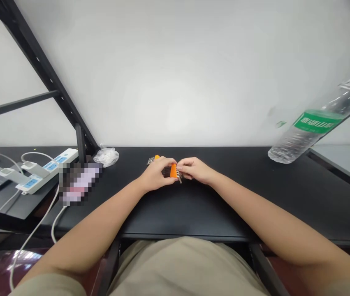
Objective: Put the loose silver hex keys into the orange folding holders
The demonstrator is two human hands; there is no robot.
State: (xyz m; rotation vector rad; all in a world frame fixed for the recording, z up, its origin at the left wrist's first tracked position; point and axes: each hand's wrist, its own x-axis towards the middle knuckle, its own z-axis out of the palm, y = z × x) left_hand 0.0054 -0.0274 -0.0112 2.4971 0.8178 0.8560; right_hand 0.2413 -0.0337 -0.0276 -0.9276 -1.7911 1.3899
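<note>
Over the middle of the black table, my left hand (156, 173) grips a hex key set (173, 170) with an orange holder, thumb below and fingers above it. Bent metal key ends stick out of the holder on its right side. My right hand (195, 170) is closed at those ends, fingertips pinched together against the keys; whether one key is separately held cannot be made out. Behind my left hand, another orange piece (157, 157) shows beside a row of thin metal rods (151, 160), partly hidden by the hand.
A crumpled clear plastic bag (107, 156) lies by the black metal frame (80, 139). To the left are a white power strip (49, 170) with plugs and cables, and a blurred-out phone-like item (82, 185). A large plastic bottle (313, 123) with a green label stands right.
</note>
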